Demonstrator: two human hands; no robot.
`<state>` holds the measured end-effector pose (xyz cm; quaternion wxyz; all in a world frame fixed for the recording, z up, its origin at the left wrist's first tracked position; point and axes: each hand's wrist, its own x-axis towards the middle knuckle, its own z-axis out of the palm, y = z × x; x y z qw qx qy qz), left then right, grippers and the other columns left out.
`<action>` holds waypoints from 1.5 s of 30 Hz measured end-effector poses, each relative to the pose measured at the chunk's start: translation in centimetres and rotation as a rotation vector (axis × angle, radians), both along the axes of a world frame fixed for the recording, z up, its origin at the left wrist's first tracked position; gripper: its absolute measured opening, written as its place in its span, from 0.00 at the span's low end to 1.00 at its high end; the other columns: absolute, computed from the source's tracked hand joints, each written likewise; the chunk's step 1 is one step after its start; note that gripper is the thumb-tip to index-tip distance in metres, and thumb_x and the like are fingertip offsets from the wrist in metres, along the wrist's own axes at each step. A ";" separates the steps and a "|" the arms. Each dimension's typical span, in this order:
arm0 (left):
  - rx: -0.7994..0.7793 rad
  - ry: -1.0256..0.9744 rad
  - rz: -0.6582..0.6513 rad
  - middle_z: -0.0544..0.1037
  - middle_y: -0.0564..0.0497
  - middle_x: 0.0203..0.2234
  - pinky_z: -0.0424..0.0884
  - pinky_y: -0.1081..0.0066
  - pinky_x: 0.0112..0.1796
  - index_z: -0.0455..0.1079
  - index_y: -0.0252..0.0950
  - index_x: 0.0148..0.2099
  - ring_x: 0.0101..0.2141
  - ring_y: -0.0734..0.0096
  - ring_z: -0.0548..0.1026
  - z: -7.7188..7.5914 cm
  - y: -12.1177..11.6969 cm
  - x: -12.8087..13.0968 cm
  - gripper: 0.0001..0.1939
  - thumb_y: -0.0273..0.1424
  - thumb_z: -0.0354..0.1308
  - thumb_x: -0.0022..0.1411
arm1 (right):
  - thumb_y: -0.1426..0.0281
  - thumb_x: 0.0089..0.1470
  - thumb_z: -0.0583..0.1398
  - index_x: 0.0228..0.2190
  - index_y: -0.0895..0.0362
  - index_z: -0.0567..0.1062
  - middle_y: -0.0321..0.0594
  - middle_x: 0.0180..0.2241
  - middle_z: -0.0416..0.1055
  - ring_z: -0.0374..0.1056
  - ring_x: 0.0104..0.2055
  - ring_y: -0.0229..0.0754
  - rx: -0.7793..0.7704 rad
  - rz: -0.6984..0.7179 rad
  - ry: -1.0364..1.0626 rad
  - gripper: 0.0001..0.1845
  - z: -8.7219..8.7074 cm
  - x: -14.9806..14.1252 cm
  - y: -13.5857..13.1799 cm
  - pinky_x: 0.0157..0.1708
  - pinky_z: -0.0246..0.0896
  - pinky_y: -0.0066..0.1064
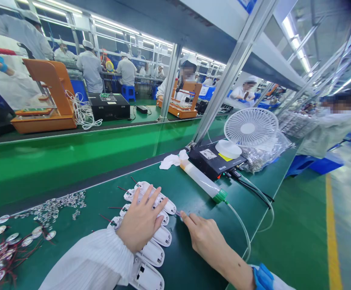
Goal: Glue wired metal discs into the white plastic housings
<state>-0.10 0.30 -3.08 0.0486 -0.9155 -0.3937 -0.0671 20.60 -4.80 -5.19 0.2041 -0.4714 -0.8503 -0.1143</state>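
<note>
My left hand (139,223) lies with fingers spread across a row of white plastic housings (151,251), long and rounded at the ends. Thin red wires stick out from the far ends of several of them. My right hand (204,235) pinches a thin, purplish tool (178,214) whose kind I cannot make out. Its tip is at the near end of the farthest housing (171,206). Part of the row is hidden under my left hand and sleeve.
Round metal discs (0,255) with red wires and a heap of small clear parts (51,207) lie at left. A large syringe-like tube (201,181) with a hose, a black control box (205,157) and a white fan (250,127) stand at right. Co-workers sit beyond.
</note>
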 end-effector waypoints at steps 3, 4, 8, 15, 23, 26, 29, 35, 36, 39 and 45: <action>0.008 -0.005 0.004 0.59 0.46 0.59 0.57 0.42 0.53 0.58 0.44 0.59 0.59 0.49 0.56 0.0 -0.1 -0.1 0.20 0.38 0.44 0.67 | 0.78 0.60 0.45 0.39 0.60 0.71 0.37 0.23 0.69 0.65 0.20 0.35 -0.019 -0.030 0.111 0.16 -0.7 0.3 -0.2 0.17 0.53 0.25; 0.009 -0.006 0.003 0.59 0.46 0.59 0.57 0.43 0.53 0.59 0.44 0.59 0.59 0.50 0.56 0.0 -0.2 -0.1 0.20 0.38 0.44 0.67 | 0.76 0.61 0.45 0.40 0.60 0.70 0.37 0.24 0.69 0.66 0.21 0.35 -0.023 -0.039 0.152 0.15 -0.9 0.4 -0.4 0.18 0.55 0.24; 0.007 -0.012 0.005 0.58 0.47 0.60 0.55 0.44 0.54 0.57 0.44 0.60 0.59 0.51 0.54 -0.1 -0.3 -0.1 0.20 0.39 0.44 0.67 | 0.72 0.64 0.46 0.45 0.61 0.69 0.37 0.26 0.68 0.66 0.23 0.34 -0.056 -0.029 0.249 0.14 -1.3 0.1 -1.5 0.21 0.58 0.23; 0.012 -0.025 -0.001 0.59 0.47 0.59 0.55 0.44 0.54 0.58 0.43 0.59 0.59 0.51 0.55 -0.2 -0.2 0.0 0.20 0.38 0.44 0.67 | 0.71 0.64 0.46 0.43 0.60 0.71 0.36 0.23 0.65 0.63 0.21 0.34 -0.084 -0.006 0.208 0.15 -1.5 -1.0 -2.2 0.19 0.52 0.25; 0.053 -0.048 0.000 0.61 0.47 0.59 0.54 0.46 0.55 0.59 0.44 0.59 0.59 0.53 0.56 -0.3 -0.3 -0.1 0.20 0.39 0.45 0.67 | 0.75 0.63 0.45 0.43 0.62 0.71 0.35 0.22 0.63 0.59 0.18 0.33 -0.038 0.007 0.108 0.17 -1.6 -0.9 -2.0 0.17 0.47 0.26; 0.040 -0.046 -0.002 0.60 0.47 0.59 0.54 0.45 0.54 0.58 0.44 0.59 0.59 0.52 0.55 -0.3 -0.3 -0.1 0.20 0.38 0.44 0.67 | 0.78 0.61 0.44 0.44 0.64 0.70 0.35 0.21 0.62 0.58 0.18 0.34 -0.014 0.046 0.042 0.18 -1.3 -0.9 -1.9 0.16 0.44 0.28; 0.036 -0.049 -0.004 0.60 0.47 0.59 0.54 0.45 0.54 0.58 0.43 0.59 0.59 0.52 0.55 -0.4 -0.3 -0.1 0.20 0.38 0.44 0.67 | 0.81 0.58 0.43 0.43 0.65 0.70 0.35 0.20 0.62 0.58 0.18 0.35 -0.010 0.082 -0.019 0.19 -0.8 -0.9 -1.8 0.16 0.42 0.30; 0.035 -0.043 -0.007 0.60 0.46 0.59 0.53 0.45 0.54 0.58 0.43 0.59 0.59 0.51 0.55 -0.3 -0.2 0.0 0.20 0.38 0.44 0.67 | 0.84 0.53 0.43 0.42 0.66 0.70 0.37 0.21 0.64 0.60 0.18 0.37 -0.014 0.081 -0.050 0.21 -0.1 -1.3 -1.5 0.16 0.41 0.31; 0.038 -0.042 -0.005 0.60 0.46 0.59 0.53 0.45 0.54 0.58 0.43 0.59 0.59 0.51 0.55 -0.3 -0.2 0.0 0.20 0.38 0.44 0.67 | 0.84 0.54 0.43 0.42 0.65 0.70 0.37 0.21 0.64 0.60 0.18 0.36 -0.013 0.073 -0.037 0.21 -0.2 -1.3 -1.6 0.16 0.42 0.30; 0.039 -0.041 0.001 0.60 0.47 0.59 0.54 0.45 0.54 0.58 0.44 0.59 0.59 0.52 0.55 -0.4 -0.3 -0.1 0.20 0.38 0.44 0.67 | 0.80 0.59 0.43 0.44 0.64 0.68 0.36 0.22 0.65 0.62 0.18 0.34 -0.018 0.042 0.035 0.17 -0.8 -1.1 -2.6 0.17 0.48 0.27; 0.016 -0.041 0.007 0.59 0.47 0.59 0.53 0.46 0.55 0.58 0.44 0.59 0.59 0.52 0.55 -0.3 -0.3 0.0 0.20 0.40 0.45 0.66 | 0.76 0.62 0.45 0.47 0.62 0.66 0.35 0.22 0.63 0.62 0.19 0.34 -0.075 0.062 0.191 0.15 -1.5 -0.8 -5.5 0.17 0.52 0.26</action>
